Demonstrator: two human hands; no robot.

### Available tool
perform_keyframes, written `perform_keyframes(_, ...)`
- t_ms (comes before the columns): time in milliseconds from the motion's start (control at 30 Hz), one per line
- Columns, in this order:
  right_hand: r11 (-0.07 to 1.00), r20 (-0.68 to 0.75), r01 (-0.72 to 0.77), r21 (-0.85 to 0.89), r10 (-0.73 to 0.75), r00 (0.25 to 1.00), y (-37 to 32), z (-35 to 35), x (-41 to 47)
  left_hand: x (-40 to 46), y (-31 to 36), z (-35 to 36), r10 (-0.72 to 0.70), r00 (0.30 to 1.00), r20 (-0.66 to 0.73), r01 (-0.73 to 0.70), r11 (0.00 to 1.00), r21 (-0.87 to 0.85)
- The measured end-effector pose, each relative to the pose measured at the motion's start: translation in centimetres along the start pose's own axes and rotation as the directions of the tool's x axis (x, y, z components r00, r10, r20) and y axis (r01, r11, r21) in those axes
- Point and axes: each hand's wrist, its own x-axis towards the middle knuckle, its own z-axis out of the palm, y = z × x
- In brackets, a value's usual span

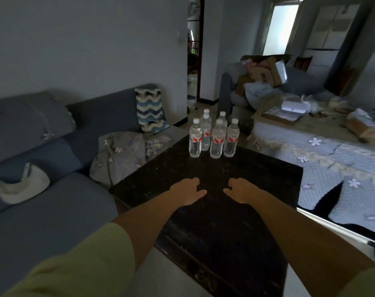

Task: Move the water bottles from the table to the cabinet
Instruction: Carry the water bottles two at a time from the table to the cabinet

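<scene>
Our left hand (187,190) and right hand (242,189) hover loosely curled, holding nothing, over the tabletop (257,179), near bottles (216,139).

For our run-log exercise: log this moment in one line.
phase: reaching | left hand: open | right hand: open | water bottles: upright on table

A blue-grey sofa (53,211) runs along the left wall. On its seat lie a white cap (21,187) and a crumpled grey flowered cloth (122,155). A cushion with a blue and cream wavy pattern (150,110) leans upright against the sofa's back. To the right, a quilted pale-blue cover with flower shapes (323,155) is spread out. Beyond it, cardboard boxes (268,71) are piled on a grey armchair (231,91). A flat white box (293,107) lies near them. A bright doorway (283,26) stands at the back.
</scene>
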Motion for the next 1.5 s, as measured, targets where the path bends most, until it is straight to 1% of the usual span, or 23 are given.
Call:
perform_keyframes(167,0.998,0.001,0.042,0.05,-0.042,0.999,0.7,-2.5,6.6,7.4,-1.7,-2.7,-0.038,0.999,-0.013,0.038,0.999,-0.028)
perform_keyframes(233,0.995,-0.043,0.056,0.077,-0.053,0.998,1.7,-3.7,9.4,10.5,-2.4,-3.5,-0.056,0.998,-0.024,0.054,0.996,-0.07)
perform_keyframes(400,0.974,-0.092,0.02,0.226,0.0,0.996,2.8,-3.9,14.7,16.5,-4.5,-3.0,-0.11,0.993,0.044,0.114,0.987,-0.116)
perform_keyframes(567,0.912,-0.095,-0.031,0.409,0.076,0.993,1.8,-4.1,21.3,23.8,-6.0,-2.9,-0.12,0.99,0.07,0.133,0.965,-0.225)
perform_keyframes(667,0.829,-0.113,-0.071,0.555,0.16,0.981,1.3,-4.2,24.9,28.2,-7.0,-2.4,-0.153,0.988,0.005,0.145,0.924,-0.353)
perform_keyframes(767,0.683,-0.132,-0.08,0.726,0.252,0.959,1.2,-4.0,28.8,32.7,-8.0,-2.3,-0.184,0.98,-0.076,0.122,0.857,-0.501)
perform_keyframes(867,0.57,-0.169,-0.044,0.82,0.314,0.934,1.2,-3.4,32.8,37.6,-8.7,-2.4,-0.205,0.973,-0.101,0.085,0.735,-0.673)
perform_keyframes(933,0.501,-0.201,-0.018,0.865,0.38,0.903,0.9,-2.9,35.1,40.0,-9.3,-1.7,-0.193,0.972,-0.134,0.03,0.669,-0.743)
perform_keyframes(1033,0.406,-0.234,0.029,0.913,0.465,0.854,0.0,-2.1,37.8,42.2,-10.0,-0.5,-0.157,0.976,-0.151,-0.024,0.612,-0.79)
perform_keyframes(1133,0.336,-0.234,0.053,0.94,0.525,0.818,-0.6,-1.2,39.7,43.8,-10.1,0.0,-0.179,0.972,-0.152,-0.025,0.566,-0.824)
perform_keyframes(1200,0.306,-0.227,0.054,0.95,0.564,0.794,-0.9,-0.7,40.7,44.5,-9.9,0.3,-0.192,0.971,-0.14,-0.008,0.563,-0.826)
perform_keyframes(1333,0.314,-0.254,0.066,0.947,0.607,0.753,-1.1,-0.1,41.2,45.1,-9.6,0.3,-0.214,0.972,-0.094,0.043,0.559,-0.828)
perform_keyframes(1500,0.345,-0.213,0.004,0.939,0.572,0.792,-0.8,0.0,39.6,44.6,-9.9,-0.5,-0.208,0.975,-0.081,0.061,0.595,-0.801)
